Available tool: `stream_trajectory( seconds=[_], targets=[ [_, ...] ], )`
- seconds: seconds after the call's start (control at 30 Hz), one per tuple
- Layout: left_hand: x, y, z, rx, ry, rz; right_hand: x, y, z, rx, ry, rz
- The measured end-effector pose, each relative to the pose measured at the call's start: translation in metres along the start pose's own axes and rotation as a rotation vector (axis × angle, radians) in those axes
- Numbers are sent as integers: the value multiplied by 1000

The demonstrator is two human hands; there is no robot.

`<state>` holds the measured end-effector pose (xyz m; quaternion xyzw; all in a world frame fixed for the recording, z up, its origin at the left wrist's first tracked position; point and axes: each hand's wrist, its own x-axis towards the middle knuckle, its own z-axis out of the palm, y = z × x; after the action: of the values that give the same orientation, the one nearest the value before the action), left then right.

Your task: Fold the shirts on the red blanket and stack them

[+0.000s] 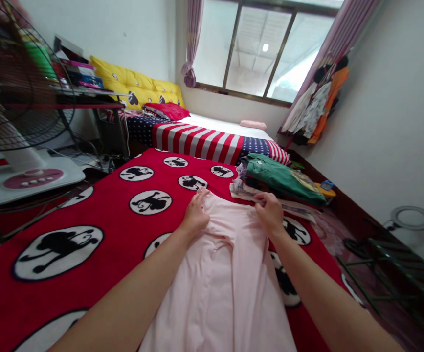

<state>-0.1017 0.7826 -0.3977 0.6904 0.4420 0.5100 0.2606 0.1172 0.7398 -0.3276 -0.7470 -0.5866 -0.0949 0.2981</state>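
A pale pink garment [226,278] lies spread lengthwise on a red blanket [112,215] printed with black-and-white cartoon circles. My left hand [196,215] is closed on the garment's far left corner, bunching the cloth. My right hand [269,211] pinches the far right corner of the same garment. Both forearms reach forward along its two sides. Just beyond my right hand sits a stack of folded clothes [278,181] with a green piece on top.
An electric fan [17,117] on a white base stands at the left. Behind is a bed with a stars-and-stripes cover [200,139], a red pillow and a yellow headboard. Clothes hang on the right wall [320,105]. A dark metal rack [391,269] and ring light stand at the right.
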Motion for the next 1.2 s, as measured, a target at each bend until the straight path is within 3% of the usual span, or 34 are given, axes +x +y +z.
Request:
stream_trajectory(
  seconds=[0.13, 0.23, 0.33, 0.43, 0.57, 0.73, 0.97, 1.2],
  targets=[
    [-1, -1, 0, 15, -1, 12, 0, -44, 35, 104, -214, -200],
    [-5, 5, -3, 134, 44, 58, -3, -59, 55, 101, -255, -191],
    [-10, 18, -5, 328, 69, 199, -3, -58, 63, 86, -238, -125],
    [-14, 27, -3, 393, -94, 349, 1, -53, 67, 109, -238, -91],
    [-19, 19, 4, 462, -326, 264, 1, -48, 67, 193, -268, -114],
    [-19, 10, 4, 552, -441, 202, -22, -31, 29, 338, -285, -178],
    [-18, 15, 2, 555, -446, 183, -116, 16, -56, 390, -213, -436],
    [-22, 18, 3, 632, -434, 228, -195, 38, -97, 393, -229, -358]
  ],
)
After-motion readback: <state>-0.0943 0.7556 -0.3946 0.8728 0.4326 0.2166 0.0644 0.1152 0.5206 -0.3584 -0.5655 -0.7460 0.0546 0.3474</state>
